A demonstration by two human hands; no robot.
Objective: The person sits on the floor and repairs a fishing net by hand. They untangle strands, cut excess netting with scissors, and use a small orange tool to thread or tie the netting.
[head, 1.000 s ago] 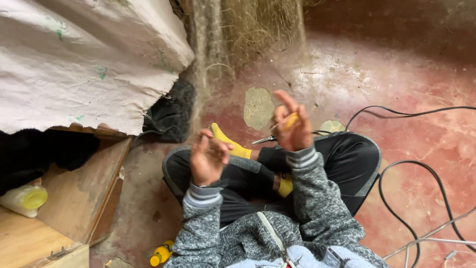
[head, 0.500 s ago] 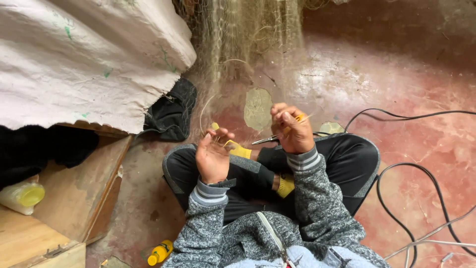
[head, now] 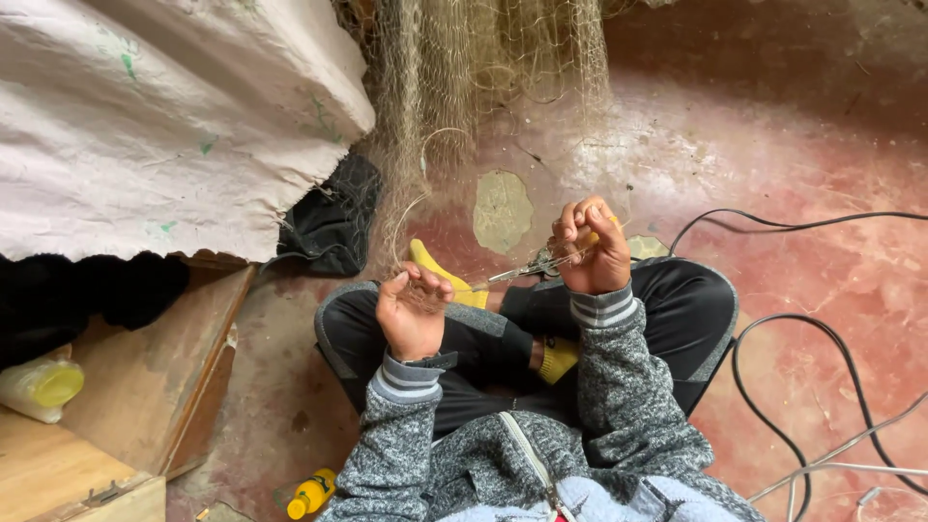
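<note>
Closest to the camera, a person sits cross-legged on a worn red floor (head: 822, 280), wearing a grey marled jacket (head: 619, 425) with striped cuffs, black trousers and yellow socks (head: 559, 358).

Just above the knees, the left hand (head: 414, 314) is held palm up with its fingers curled in, pinching fine strands of a pale fishing net (head: 464, 106) between fingertips and thumb. Beside it, a little higher, the right hand (head: 590, 249) is closed around a small yellow tool, only partly visible between the fingers, and around a pair of metal scissors (head: 527, 266) whose blades point toward the left hand. The two hands are near each other but apart.

At the lower left lie a small yellow bottle (head: 311, 493) on the floor and a wooden box (head: 116, 425), with a pale plastic container with a yellow cap (head: 43, 387) resting on it. Black cables (head: 773, 387) loop across the floor at the right.

Farther off, the net rises from the left hand in a hanging bundle toward the top of the view. A crumpled black cloth (head: 333, 217) lies to its left, under the edge of a large white sack (head: 164, 126) that fills the upper left.
</note>
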